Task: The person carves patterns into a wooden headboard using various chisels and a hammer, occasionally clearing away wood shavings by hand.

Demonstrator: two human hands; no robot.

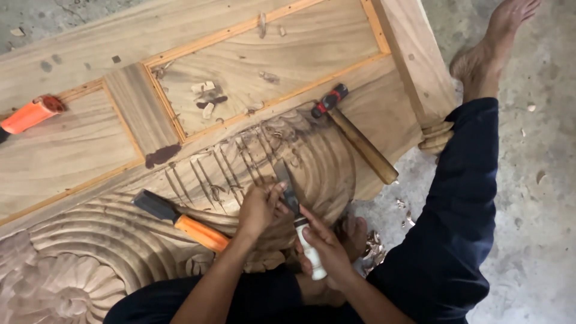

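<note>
Two hands work one chisel [292,198] here: our right hand [327,246] is wrapped around its white handle, and our left hand [259,207] pinches the metal blade just ahead of it, pressing the edge onto the carved wooden panel [240,162]. An orange-handled chisel [180,221] lies just left of our left hand. A hammer [354,132] rests on the panel beyond our right hand.

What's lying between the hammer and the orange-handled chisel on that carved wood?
In the head view, between the hammer and the orange-handled chisel are both hands, left hand and right hand, working a white-handled chisel.
</note>
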